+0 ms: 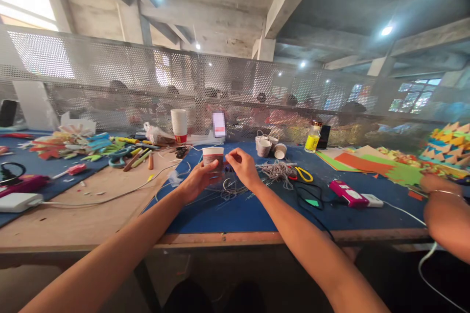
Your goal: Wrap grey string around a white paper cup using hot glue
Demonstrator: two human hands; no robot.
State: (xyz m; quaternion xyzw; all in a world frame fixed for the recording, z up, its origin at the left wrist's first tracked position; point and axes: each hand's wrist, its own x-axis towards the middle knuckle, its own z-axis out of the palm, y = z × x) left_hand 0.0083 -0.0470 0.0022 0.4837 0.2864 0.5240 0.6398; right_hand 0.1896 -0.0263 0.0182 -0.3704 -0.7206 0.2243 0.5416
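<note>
Here, no writing legible on paper cup (pixel 213 156).

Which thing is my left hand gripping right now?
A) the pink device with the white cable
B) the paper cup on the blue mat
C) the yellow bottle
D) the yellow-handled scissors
B: the left hand wraps around the side of the paper cup standing on the blue mat, while the right hand pinches at its rim; the scissors lie apart to the right.
</note>
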